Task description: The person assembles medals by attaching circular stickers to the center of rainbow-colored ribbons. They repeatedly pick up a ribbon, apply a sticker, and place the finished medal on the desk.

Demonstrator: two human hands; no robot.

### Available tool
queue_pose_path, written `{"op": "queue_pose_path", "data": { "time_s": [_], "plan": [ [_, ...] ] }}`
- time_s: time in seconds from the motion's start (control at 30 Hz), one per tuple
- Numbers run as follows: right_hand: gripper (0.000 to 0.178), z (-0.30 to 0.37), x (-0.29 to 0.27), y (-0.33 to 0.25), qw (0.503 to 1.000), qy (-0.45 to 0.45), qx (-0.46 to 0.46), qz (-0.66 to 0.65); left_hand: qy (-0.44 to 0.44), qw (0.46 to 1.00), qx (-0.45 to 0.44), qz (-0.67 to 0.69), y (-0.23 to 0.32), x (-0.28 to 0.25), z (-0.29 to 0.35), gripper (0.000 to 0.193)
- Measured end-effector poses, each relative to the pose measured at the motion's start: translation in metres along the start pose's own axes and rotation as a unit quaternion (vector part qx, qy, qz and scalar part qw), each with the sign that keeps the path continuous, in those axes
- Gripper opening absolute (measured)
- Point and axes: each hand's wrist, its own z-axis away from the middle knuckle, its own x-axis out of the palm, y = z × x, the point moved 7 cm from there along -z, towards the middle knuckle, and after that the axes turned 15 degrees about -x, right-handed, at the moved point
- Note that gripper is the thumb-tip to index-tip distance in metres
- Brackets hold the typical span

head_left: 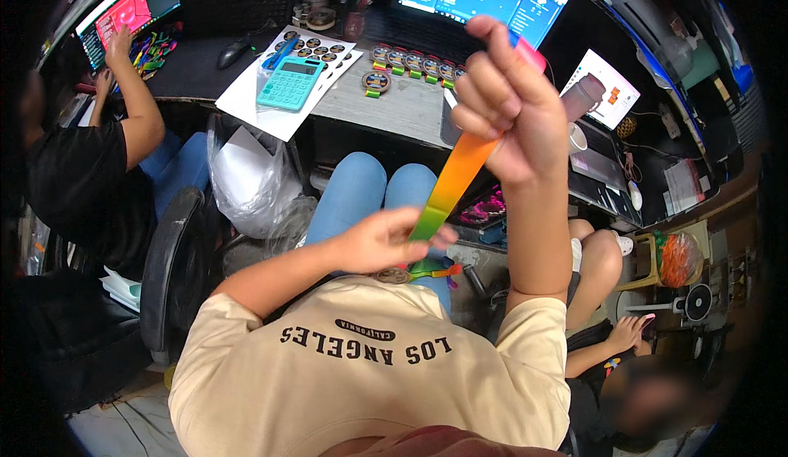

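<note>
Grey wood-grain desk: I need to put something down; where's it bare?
Free: the desk's front strip, right of white paper sheets, nearer than round dark badges. Crowded: the badge row behind; left, turquoise plastic calculator on sheets.

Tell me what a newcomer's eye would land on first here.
Probably the multicoloured ribbon, held between the higher right hand and the lower left hand. Then the turquoise calculator on white paper left of centre, and the row of round badges on the desk ahead.
</note>
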Motion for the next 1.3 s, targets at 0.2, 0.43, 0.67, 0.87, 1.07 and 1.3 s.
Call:
{"op": "queue_pose_path", "data": {
  "time_s": [0.2,0.43,0.67,0.87,1.07,1.3],
  "plan": [
    [0.032,0.003,0.009,-0.023,0.997,-0.035,-0.053,0.039,0.045,0.994,0.018,0.097,0.069,0.010,-0.021,0.036],
    [0.025,-0.023,-0.021,-0.077,0.987,-0.031,-0.157,0.019,0.087,0.990,-0.084,0.073,0.070,0.026,-0.028,0.038],
    [0.034,-0.012,-0.038,-0.073,0.976,-0.065,-0.189,0.093,0.092,0.987,-0.119,0.052,0.097,0.011,-0.035,0.033],
    [0.070,0.017,-0.056,-0.056,0.870,-0.139,-0.217,0.420,0.101,0.986,-0.112,0.069,0.134,0.001,-0.012,0.036],
    [0.041,0.049,-0.073,-0.043,0.814,-0.131,-0.333,0.457,0.087,0.989,-0.108,0.050,0.155,0.005,-0.003,0.037],
    [0.028,0.078,-0.060,-0.038,0.747,-0.137,-0.402,0.512,0.071,0.984,-0.128,0.101,0.158,-0.002,-0.001,0.036]
  ]
}}
